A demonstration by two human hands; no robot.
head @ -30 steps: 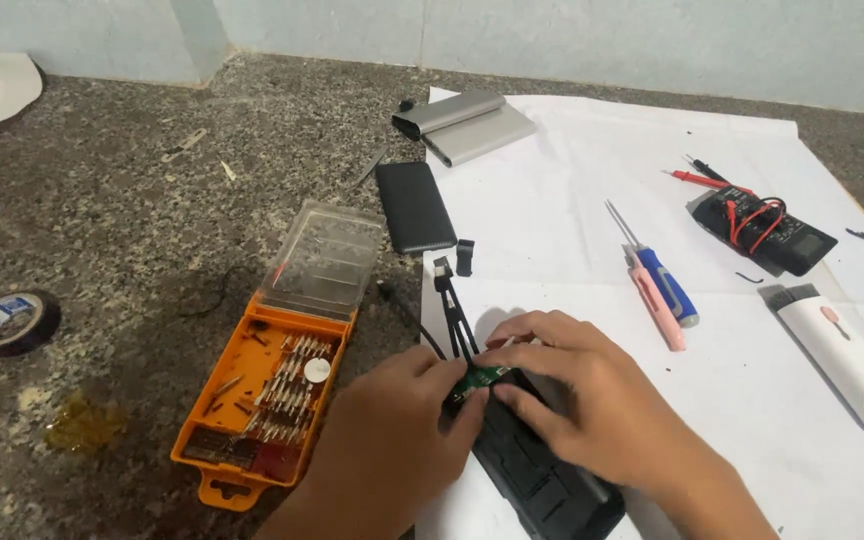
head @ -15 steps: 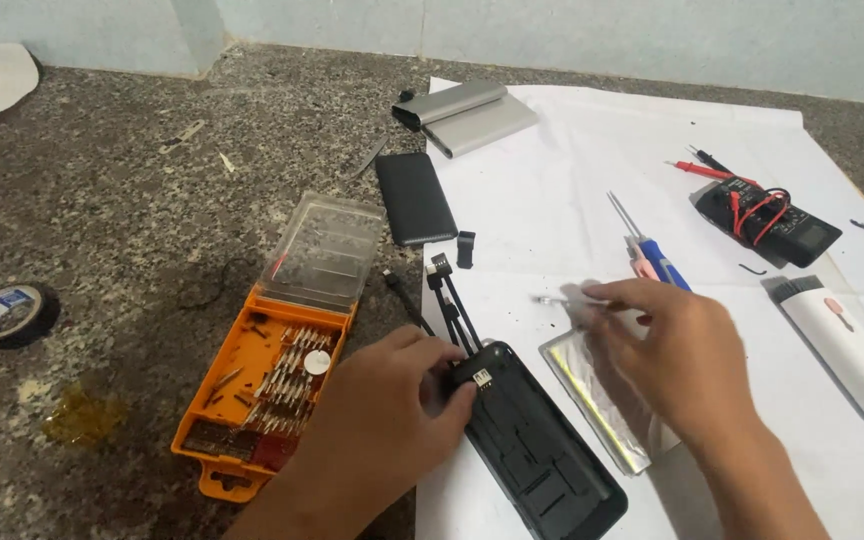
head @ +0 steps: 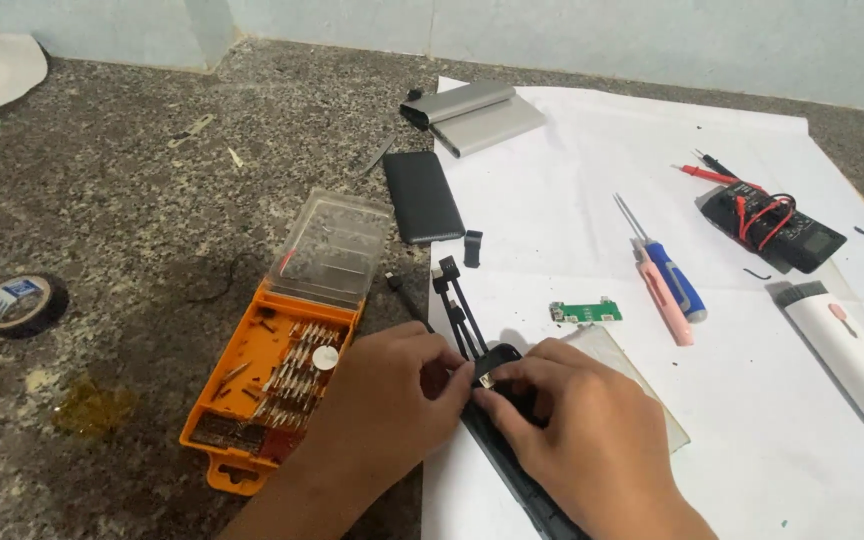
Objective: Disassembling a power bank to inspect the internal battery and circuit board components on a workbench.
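Both hands pinch the black case end.
Left hand [head: 392,395] and right hand [head: 567,430] close fingers on the black case [head: 512,455]; a green board [head: 585,312] lies just beyond.

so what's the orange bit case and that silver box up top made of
Bit case: looks like moulded plastic, an opaque orange tray with a clear, see-through lid. Silver box: probably brushed metal, going by its even, matte grey sheen and crisp edges, though painted plastic can't be ruled out.
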